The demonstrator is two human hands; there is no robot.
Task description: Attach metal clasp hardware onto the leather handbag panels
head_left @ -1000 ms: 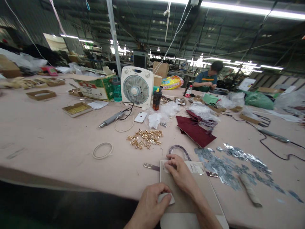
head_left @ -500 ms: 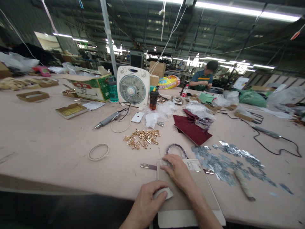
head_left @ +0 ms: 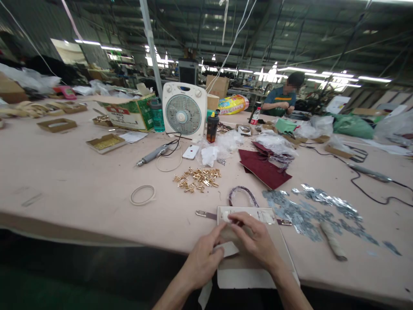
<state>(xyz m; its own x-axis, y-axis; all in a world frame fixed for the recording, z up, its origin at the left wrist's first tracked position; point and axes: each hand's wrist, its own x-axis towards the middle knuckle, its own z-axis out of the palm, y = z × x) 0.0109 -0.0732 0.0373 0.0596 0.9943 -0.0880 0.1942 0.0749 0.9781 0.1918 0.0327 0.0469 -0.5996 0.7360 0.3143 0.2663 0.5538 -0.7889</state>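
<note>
A flat beige bag panel [head_left: 277, 249] lies at the near table edge, with a purple strap [head_left: 240, 193] looping out past its far end and metal strap ends [head_left: 201, 213] sticking out at both sides. My left hand [head_left: 203, 258] pinches a white strip of paper [head_left: 230, 248] on the panel's left edge, and the strip's tail hangs below the table edge. My right hand [head_left: 254, 239] rests on the panel beside it, fingers bent and pressed on the top part near a white label [head_left: 264, 215].
Gold metal fittings [head_left: 197, 178] lie in a heap beyond the panel, with a white ring [head_left: 142, 194], a grey power tool [head_left: 151, 156], a phone [head_left: 190, 151] and a white fan [head_left: 183, 112]. Silver foil scraps [head_left: 309, 211] and maroon panels [head_left: 264, 168] lie right. Another person [head_left: 280, 101] sits far back.
My left hand moved up along the panel's left edge and now meets my right hand. My right hand slid back toward me from the panel's far end. The view shifted a little.
</note>
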